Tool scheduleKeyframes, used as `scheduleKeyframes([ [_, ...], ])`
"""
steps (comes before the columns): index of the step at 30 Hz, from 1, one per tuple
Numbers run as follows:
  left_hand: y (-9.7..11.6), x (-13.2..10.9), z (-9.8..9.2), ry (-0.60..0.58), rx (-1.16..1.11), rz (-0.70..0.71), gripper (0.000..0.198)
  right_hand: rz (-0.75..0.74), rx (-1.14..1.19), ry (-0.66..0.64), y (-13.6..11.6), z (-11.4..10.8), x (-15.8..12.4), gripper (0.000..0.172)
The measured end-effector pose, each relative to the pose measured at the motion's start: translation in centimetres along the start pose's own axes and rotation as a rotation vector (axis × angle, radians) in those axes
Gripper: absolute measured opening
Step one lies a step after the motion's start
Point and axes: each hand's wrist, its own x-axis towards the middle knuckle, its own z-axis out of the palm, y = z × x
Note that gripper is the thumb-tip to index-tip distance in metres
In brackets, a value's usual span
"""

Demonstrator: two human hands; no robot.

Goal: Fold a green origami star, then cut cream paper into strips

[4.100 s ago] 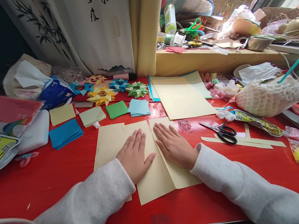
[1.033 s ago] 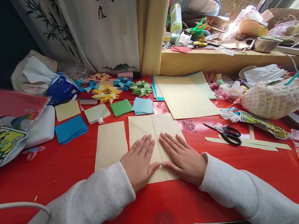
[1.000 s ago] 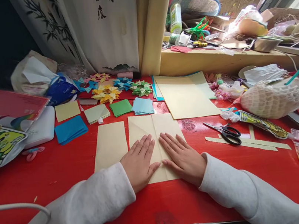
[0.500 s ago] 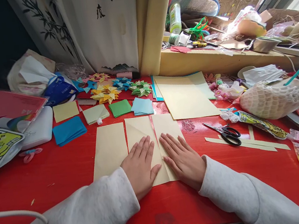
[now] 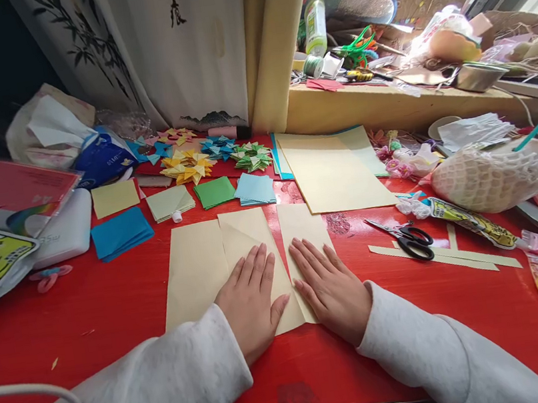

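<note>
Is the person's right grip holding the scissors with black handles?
No, the right grip lies flat on cream paper, while the scissors lie apart, to its right.

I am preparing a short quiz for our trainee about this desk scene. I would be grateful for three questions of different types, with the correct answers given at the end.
1. True or false: the left hand and the right hand both rest on cream paper.

2. In the picture, what colour is the small paper pile immediately left of the light-blue pile?
A) pink
B) green
C) white

3. Fill in the missing word: the black-handled ____ lie partly over the paper strips.

Key: 1. true; 2. B; 3. scissors.
</note>
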Motion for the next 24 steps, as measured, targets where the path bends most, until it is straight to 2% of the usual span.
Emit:
scheduleKeyframes([
  [16, 0.06, -0.15, 0.11, 0.067, 0.021, 0.007, 0.056, 0.025, -0.039, 0.044, 0.04, 0.16, -0.49, 0.049],
  [24, 0.08, -0.18, -0.05, 0.046, 0.02, 0.002, 0.056, 0.051, -0.064, 0.042, 0.02, 0.01, -0.81, 0.049],
])
